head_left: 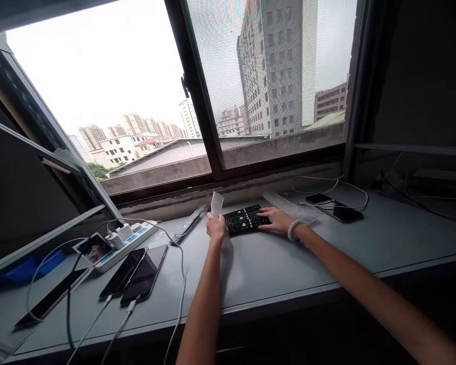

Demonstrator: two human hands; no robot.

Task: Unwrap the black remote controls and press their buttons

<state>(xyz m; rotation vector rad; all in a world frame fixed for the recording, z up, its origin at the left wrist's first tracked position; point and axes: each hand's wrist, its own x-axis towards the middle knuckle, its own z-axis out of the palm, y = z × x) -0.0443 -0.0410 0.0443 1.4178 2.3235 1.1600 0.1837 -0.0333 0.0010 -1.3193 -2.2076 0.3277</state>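
Observation:
Black remote controls with many buttons lie side by side on the grey table in front of me. My left hand is closed at their left end, around a clear plastic bag that sticks up above the fist and hangs out below it. From the right, my right hand rests at the remotes' other end, fingers stretched over them and thumb apart along the near edge. A beaded bracelet circles that wrist. Beyond this hand lies another clear plastic bag, crumpled.
On the left are a wrapped remote, a white power strip with chargers, two phones on cables, and a dark flat device. A phone and white cable lie right. The window stands behind.

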